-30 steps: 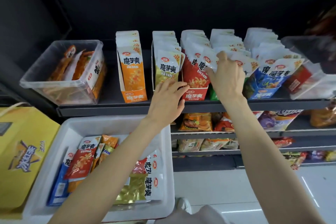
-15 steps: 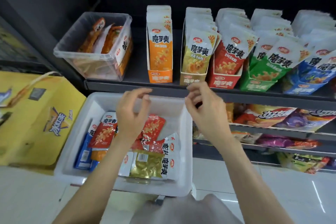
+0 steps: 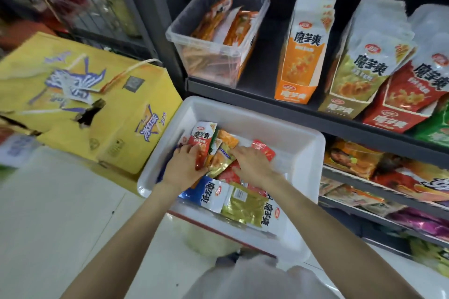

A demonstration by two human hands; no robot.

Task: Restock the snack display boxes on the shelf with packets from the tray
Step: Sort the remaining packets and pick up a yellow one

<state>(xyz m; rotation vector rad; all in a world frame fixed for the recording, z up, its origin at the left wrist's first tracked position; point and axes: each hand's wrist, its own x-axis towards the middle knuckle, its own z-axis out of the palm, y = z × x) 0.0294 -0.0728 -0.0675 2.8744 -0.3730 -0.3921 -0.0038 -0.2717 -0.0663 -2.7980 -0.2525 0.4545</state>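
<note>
Inside the white plastic tray [image 3: 279,133], your left hand [image 3: 183,168] grips a red foil snack packet [image 3: 202,143]; your right hand [image 3: 251,165] lies flat, fingers spread, on the packets beside it.

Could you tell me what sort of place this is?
Most likely a small shop aisle: dark shelves hold branded snack display boxes, more packets fill lower tiers, and a white restocking tray stands in front.
</note>
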